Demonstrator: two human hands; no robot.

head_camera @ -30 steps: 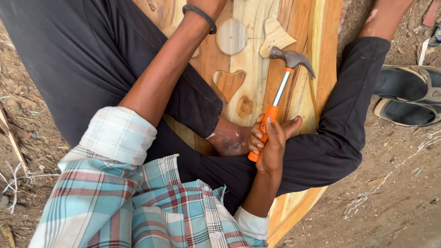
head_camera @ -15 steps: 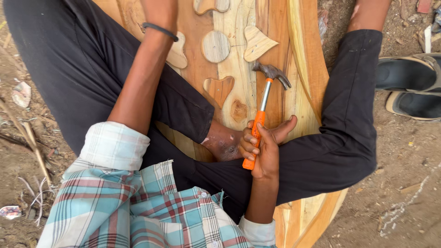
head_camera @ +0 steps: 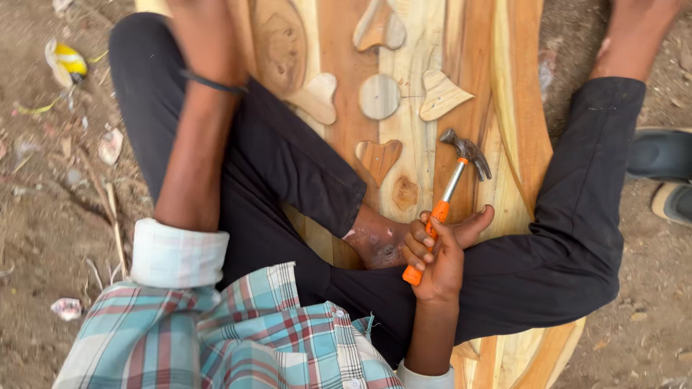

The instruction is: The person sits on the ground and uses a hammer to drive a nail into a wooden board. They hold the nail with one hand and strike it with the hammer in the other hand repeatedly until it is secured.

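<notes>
Hammer (head_camera: 448,194) with an orange grip and a grey metal claw head, held low on its handle by the person's right hand (head_camera: 435,256), fingers wrapped round the grip and thumb stretched out to the right. The head tilts up and to the right, poised over a long wooden plank (head_camera: 515,86) of pale and reddish grain that lies on the dirt ground (head_camera: 43,216) and runs from the top of the view down under the seated person. The person sits across the plank in dark trousers, legs spread to either side, one bare foot (head_camera: 375,238) tucked in just beside the right hand. Carved raised shapes sit on the plank: a heart (head_camera: 378,158) just left of the hammer's shaft, a round disc (head_camera: 380,96) above it, a bell-like shape (head_camera: 441,95) to the disc's right, and another curved shape (head_camera: 380,27) near the top edge. The stretch of plank between the hammer head and the right leg is bare wood. The left arm (head_camera: 202,130), with a dark band at the wrist and a rolled pale cuff, reaches up past the top edge, so the left hand is out of view. Dark sandals (head_camera: 663,173) lie at the right edge, well apart from the plank; litter is scattered on the ground to the left.
</notes>
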